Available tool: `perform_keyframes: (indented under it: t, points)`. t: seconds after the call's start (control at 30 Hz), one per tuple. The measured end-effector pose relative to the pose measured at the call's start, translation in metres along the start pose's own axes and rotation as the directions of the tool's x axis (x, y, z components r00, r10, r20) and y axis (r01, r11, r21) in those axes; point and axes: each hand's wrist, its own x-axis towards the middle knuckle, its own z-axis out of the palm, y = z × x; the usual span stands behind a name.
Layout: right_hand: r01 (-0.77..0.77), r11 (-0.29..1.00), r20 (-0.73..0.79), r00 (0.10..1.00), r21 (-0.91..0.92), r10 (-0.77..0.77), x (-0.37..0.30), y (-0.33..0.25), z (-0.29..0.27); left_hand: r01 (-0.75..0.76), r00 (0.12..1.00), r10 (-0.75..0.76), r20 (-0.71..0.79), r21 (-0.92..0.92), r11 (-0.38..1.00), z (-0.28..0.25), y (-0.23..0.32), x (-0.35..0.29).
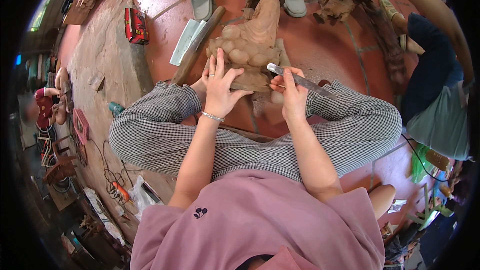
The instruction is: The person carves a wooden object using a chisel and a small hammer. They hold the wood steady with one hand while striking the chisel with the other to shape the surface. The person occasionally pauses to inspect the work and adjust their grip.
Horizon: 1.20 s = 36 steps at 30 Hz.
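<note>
Pink shirt (260,215) | hands (220,89) (295,97) apart: left on carving (256,42) edge, right holding tool (312,86)

Two grey slippers (202,1), one red box (136,26), one held strip (311,85).

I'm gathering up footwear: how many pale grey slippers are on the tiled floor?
2: the left slipper lies left of the wooden carving's upper part, the right slipper just right of it, partly covered. Others could be hidden.

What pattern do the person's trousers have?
The trousers are black-and-white checked, clear in the head view.
</note>
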Motion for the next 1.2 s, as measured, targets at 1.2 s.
perform_keyframes:
  t: [1.2]
  points:
    - [0.674, 0.611, 0.44, 0.737, -0.416, -0.513, -0.004, 0.019, 0.021, -0.253, 0.948, 0.236, -0.214, -0.057, 0.966, -0.007, 0.021, 0.009]
